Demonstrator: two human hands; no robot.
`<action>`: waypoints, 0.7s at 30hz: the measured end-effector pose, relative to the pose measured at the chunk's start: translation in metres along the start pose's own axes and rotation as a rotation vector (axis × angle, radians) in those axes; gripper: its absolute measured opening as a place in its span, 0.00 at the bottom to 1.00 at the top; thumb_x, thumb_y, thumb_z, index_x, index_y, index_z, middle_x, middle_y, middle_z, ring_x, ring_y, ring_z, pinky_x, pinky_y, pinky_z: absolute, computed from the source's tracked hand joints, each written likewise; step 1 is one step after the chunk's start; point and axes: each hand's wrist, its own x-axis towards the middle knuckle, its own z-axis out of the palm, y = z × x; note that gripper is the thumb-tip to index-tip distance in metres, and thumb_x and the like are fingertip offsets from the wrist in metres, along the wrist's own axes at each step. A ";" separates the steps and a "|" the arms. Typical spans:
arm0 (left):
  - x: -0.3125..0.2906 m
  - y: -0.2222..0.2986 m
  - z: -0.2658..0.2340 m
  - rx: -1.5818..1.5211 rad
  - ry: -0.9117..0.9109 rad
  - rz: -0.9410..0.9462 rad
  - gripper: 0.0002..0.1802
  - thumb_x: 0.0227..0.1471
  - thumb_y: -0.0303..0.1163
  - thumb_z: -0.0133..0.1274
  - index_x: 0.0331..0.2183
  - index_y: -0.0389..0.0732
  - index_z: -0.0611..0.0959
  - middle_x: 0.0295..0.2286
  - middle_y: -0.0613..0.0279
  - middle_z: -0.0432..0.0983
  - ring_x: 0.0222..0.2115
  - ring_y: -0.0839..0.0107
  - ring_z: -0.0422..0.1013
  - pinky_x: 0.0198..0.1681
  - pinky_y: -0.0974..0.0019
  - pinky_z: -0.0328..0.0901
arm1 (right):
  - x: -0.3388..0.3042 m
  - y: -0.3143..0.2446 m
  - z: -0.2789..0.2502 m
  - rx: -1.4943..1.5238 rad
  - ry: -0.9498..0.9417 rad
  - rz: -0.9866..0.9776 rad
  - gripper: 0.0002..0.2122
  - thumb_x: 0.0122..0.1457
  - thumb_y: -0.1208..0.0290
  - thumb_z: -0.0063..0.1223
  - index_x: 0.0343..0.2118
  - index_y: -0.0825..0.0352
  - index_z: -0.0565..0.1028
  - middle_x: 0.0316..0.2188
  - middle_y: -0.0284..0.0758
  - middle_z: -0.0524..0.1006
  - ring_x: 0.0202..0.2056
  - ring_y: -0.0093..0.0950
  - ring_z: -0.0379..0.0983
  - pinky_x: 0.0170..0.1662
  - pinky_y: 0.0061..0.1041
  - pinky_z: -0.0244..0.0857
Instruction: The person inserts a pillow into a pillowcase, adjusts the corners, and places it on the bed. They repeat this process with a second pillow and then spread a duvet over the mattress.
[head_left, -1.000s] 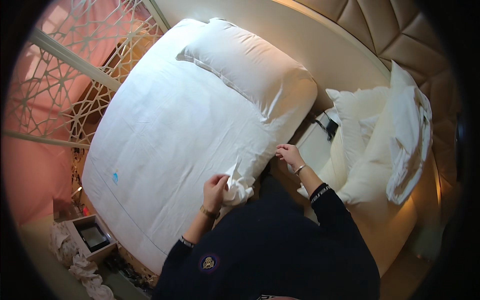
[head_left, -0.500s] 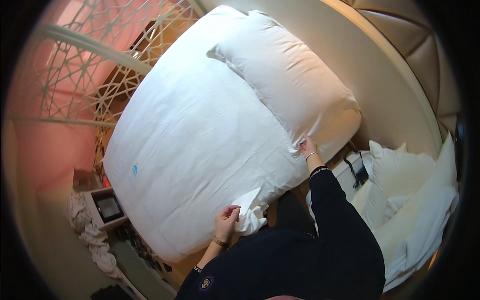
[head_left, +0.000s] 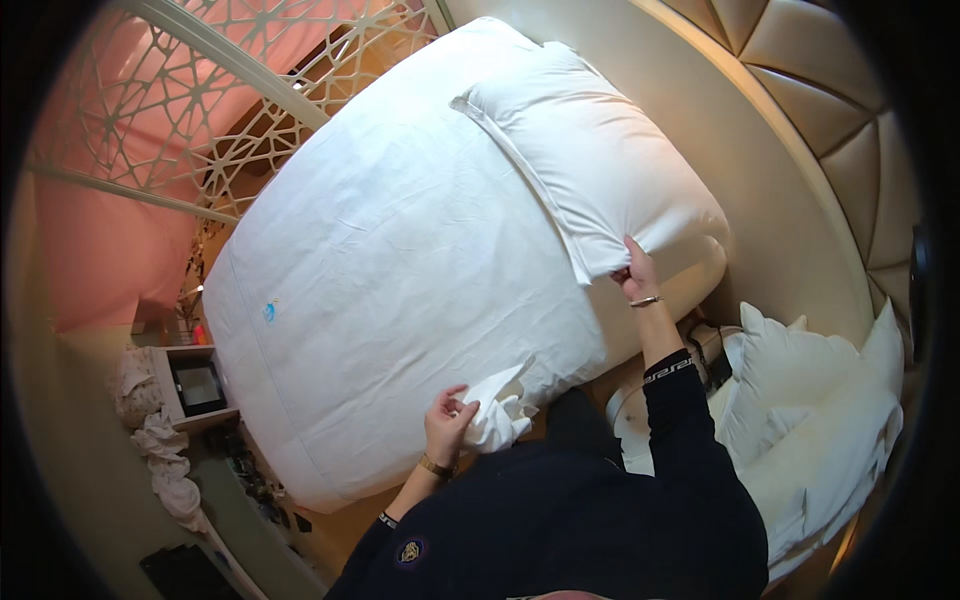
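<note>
The left hand (head_left: 447, 422) is clenching a bunched fold of white cotton sheet (head_left: 495, 412) at the near edge of the round white-covered bed (head_left: 380, 300). The right hand (head_left: 636, 274) is pinching the near corner of the plump white fabric pillow (head_left: 600, 170), which is lying by the beige padded headboard (head_left: 800, 110)

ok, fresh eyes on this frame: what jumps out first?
The big white bed fills the middle, with a plump white pillow at its upper right end. The right hand grips that pillow's near corner, while the left hand clutches a bunched fold of sheet at the bed's near edge. More white pillows are heaped at far right.
</note>
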 end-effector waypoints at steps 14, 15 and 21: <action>-0.035 0.044 -0.111 0.292 0.032 0.537 0.51 0.35 0.39 0.71 0.58 0.42 0.63 0.23 0.69 0.71 0.20 0.82 0.65 0.24 0.76 0.63 | -0.428 -0.003 0.267 -0.735 -0.427 -1.289 0.16 0.61 0.66 0.52 0.51 0.64 0.71 0.30 0.28 0.74 0.24 0.17 0.66 0.24 0.16 0.61; -0.043 0.049 -0.117 0.305 0.036 0.549 0.53 0.33 0.42 0.72 0.59 0.42 0.62 0.23 0.67 0.71 0.18 0.79 0.65 0.23 0.74 0.64 | -0.436 0.000 0.268 -0.745 -0.528 -1.202 0.19 0.58 0.70 0.53 0.53 0.64 0.70 0.31 0.30 0.74 0.26 0.19 0.68 0.27 0.18 0.63; -0.031 0.002 -0.155 0.524 -0.040 0.751 0.33 0.37 0.38 0.68 0.46 0.38 0.76 0.33 0.57 0.76 0.30 0.64 0.73 0.31 0.65 0.67 | -0.425 0.052 0.275 -1.176 -0.570 -1.160 0.19 0.57 0.71 0.53 0.52 0.68 0.68 0.33 0.34 0.75 0.31 0.24 0.73 0.35 0.24 0.69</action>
